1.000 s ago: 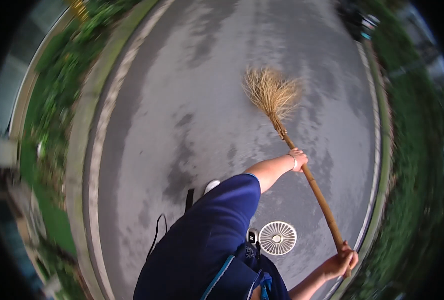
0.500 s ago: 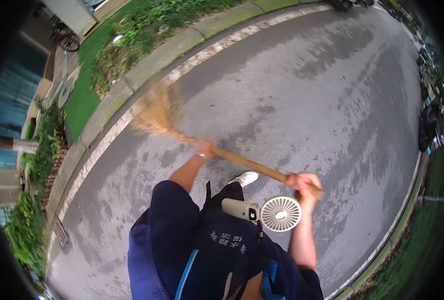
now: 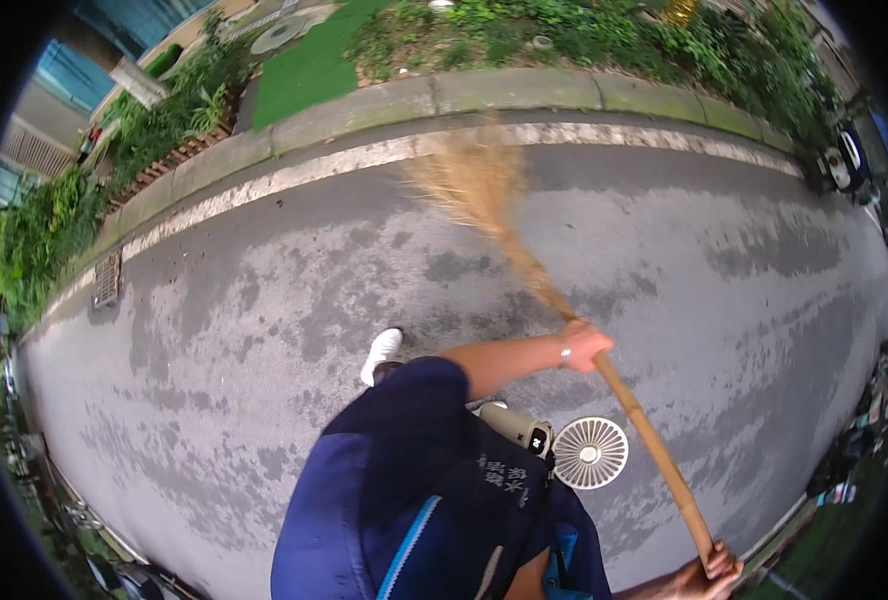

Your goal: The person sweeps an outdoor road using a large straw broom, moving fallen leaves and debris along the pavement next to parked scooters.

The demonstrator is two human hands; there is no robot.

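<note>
A long broom (image 3: 646,424) with a bamboo handle slants from the lower right up to the top middle. Its straw head (image 3: 479,185) fans out over the white painted line beside the curb, a little blurred. Partway down the shaft, below the straw, my left hand (image 3: 588,345) is closed around the handle; a band circles that wrist. My right hand (image 3: 709,575) grips the handle near its end, close to the lower edge of the view. A pale handheld fan (image 3: 590,453) with a round slotted head hangs at my chest, just left of the handle.
A stone curb (image 3: 514,92) runs along the far side, with plants and green turf (image 3: 309,75) behind it. A drain grate (image 3: 108,280) lies at the left by the curb. Damp patches mark the grey road (image 3: 264,420). Parked vehicles (image 3: 844,165) stand at the right.
The view has turned right. The broom head has moved right and up to the curb line, and the handle now stands steeper. Both hands have shifted right, the right one also down.
</note>
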